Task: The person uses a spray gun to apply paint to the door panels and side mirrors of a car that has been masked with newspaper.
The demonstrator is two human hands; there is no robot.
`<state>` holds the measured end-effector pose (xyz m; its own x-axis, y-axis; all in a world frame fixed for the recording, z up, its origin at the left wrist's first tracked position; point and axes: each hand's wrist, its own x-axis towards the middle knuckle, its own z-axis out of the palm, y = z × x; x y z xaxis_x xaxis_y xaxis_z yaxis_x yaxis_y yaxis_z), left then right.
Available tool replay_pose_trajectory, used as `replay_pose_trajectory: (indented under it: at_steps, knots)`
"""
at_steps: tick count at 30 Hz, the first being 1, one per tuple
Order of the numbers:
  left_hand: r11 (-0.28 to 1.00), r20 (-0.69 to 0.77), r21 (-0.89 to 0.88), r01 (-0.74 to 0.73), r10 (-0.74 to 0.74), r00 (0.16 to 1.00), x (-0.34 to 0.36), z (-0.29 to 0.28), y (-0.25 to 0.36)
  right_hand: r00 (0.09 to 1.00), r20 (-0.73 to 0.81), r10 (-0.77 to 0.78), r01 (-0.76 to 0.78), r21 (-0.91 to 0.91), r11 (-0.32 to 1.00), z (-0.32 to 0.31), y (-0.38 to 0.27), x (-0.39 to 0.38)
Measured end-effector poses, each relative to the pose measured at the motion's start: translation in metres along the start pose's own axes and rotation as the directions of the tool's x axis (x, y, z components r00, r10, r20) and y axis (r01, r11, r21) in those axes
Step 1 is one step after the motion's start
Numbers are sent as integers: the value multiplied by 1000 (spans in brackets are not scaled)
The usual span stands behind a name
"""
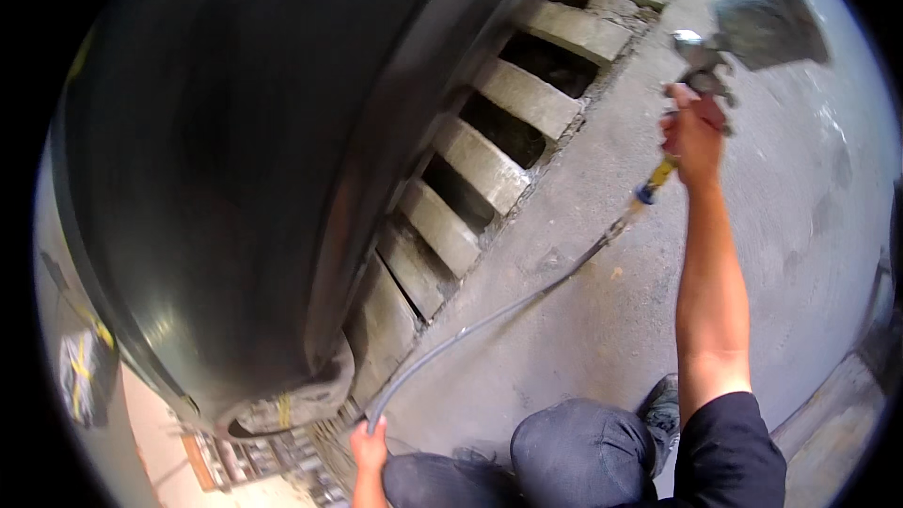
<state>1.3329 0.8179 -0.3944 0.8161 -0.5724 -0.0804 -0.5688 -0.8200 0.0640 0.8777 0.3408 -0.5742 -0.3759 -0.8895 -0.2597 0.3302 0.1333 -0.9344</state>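
Note:
My right hand (694,139) is closed around the handle of a spray gun (704,85), held out to the upper right over the concrete. A grey cup (771,26) sits on the gun, slightly blurred. From the handle's yellow and blue fitting, a grey air hose (480,322) curves down to the left. Low in the view, my left hand (369,447) is wrapped round the hose, keeping it beside my knee. To the left stands a large dark, glossy panel (216,150), which looks like part of a vehicle body. The gun is well apart from it.
Concrete slats (527,99) with dark gaps between them run diagonally below the panel's edge. Concrete floor (583,329) stretches to the right. My bent knees (583,452) are at the bottom. A wrapped bundle with yellow tape (83,376) lies at the far left.

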Motion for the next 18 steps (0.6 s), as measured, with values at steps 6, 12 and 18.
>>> replay_pose_trajectory:
  at_steps: [6,12,18]
  knots:
    - [998,-8,-33,47,-47,999,8,7,2,989,65,-136,145,-172,974,-6,-34,-48]
    - [976,-41,-167,137,-146,989,9,1,-47,871,416,261,-120,-334,935,15,10,-162]
    - [994,-43,-16,108,-109,993,16,15,-83,684,585,436,-326,-290,900,20,-15,-180]
